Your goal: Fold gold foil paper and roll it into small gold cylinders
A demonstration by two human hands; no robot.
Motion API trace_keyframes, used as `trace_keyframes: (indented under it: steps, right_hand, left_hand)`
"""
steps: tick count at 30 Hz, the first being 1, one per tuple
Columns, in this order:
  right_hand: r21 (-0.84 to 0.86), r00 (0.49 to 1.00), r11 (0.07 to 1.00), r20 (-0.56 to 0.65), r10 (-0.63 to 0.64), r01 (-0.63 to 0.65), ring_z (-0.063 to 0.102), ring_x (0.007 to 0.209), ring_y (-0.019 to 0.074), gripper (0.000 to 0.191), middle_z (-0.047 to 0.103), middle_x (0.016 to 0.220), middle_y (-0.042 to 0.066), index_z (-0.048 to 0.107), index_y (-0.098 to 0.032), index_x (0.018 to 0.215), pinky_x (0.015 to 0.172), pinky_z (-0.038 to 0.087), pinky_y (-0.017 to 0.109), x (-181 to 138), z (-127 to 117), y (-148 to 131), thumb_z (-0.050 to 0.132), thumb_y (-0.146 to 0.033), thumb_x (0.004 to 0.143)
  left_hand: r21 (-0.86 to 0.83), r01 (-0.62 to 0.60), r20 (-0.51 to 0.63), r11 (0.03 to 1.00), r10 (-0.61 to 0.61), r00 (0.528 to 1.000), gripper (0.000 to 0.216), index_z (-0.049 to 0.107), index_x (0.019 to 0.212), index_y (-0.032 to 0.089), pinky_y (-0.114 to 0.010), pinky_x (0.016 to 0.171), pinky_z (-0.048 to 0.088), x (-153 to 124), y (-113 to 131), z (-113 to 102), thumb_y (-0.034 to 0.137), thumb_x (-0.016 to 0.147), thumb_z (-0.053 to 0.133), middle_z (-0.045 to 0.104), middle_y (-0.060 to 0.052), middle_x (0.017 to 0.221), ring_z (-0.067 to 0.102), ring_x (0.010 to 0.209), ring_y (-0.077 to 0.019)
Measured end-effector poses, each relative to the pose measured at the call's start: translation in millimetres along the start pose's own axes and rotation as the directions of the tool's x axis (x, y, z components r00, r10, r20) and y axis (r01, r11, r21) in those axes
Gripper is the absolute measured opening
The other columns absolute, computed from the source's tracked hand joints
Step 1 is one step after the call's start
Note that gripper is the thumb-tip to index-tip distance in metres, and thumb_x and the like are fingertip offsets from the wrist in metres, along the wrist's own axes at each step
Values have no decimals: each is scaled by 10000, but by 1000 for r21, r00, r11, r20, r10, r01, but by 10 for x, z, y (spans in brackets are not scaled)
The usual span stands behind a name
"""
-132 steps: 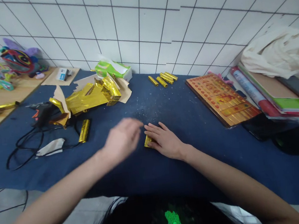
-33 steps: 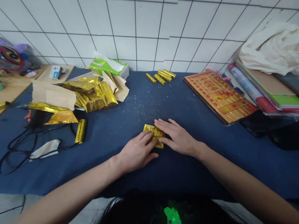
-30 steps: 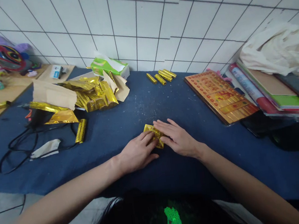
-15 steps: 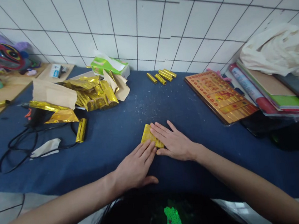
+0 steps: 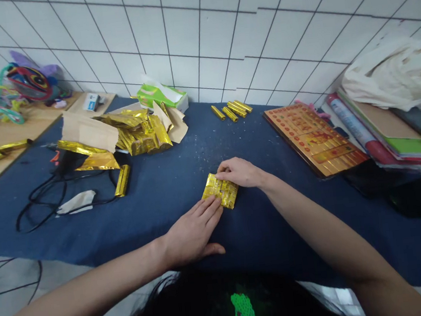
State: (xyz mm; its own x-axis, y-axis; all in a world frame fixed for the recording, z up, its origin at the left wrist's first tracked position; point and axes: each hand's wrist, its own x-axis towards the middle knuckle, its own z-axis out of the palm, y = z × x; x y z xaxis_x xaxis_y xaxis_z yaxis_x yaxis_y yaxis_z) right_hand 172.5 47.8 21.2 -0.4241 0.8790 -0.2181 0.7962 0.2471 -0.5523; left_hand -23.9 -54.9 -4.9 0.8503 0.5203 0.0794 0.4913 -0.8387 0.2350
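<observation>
A woven square of gold foil strips (image 5: 229, 195) lies flat on the dark blue cloth in front of me. My left hand (image 5: 194, 232) rests palm down at its lower left, fingers stretched and fingertips pressing on the foil, thumb out to the side. At the square's upper right edge, my right hand (image 5: 243, 171) has its fingers curled in and its thumb against the foil, pinching at the edge. The right fingertips are partly hidden. Several thin gold foil rolls (image 5: 236, 110) lie beyond the hands, near the wall.
Folded gold foil (image 5: 147, 135) and brown paper (image 5: 91, 132) are heaped at back left by a green tissue pack (image 5: 161, 93). A black cable (image 5: 34, 198) loops at left. An orange-gold printed pack (image 5: 315, 141) and stacked books (image 5: 409, 140) occupy the right.
My right hand has gone from lying flat on the foil square to curling at its upper right edge, uncovering more weave. My left hand stays flat. The view has shifted slightly.
</observation>
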Motion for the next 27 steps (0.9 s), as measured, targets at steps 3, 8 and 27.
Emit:
trace_keyframes:
  steps: [3,8,27]
  right_hand:
    - [103,999,993,1,-50,49,505,573,102,231,605,626,0,649,-160,680,516,337,214,-28,47,63,518,-329,768]
    - [275,990,955,-111,-88,115,428,523,76,224,502,559,-36,597,-146,644,498,317,201,-116,105,118,506,-307,769]
    - [387,980,906,-165,-112,169,407,514,69,195,491,564,-41,567,-144,654,498,325,203,-216,1,124,518,-292,772]
  left_hand:
    - [-35,3,-8,999,-3,1000,755,389,1278,49,-429,1058,267,-7,6,-30,583,756,502,368,-208,1369,265,1312,-290]
    - [-292,248,-158,924,-303,940,287,565,1049,171,-383,878,445,202,-177,-265,350,834,502,644,-73,1029,587,981,-202]
    - [-781,310,-112,542,-610,784,155,544,633,133,-202,510,361,825,-566,-260,255,729,535,530,21,588,465,544,-83]
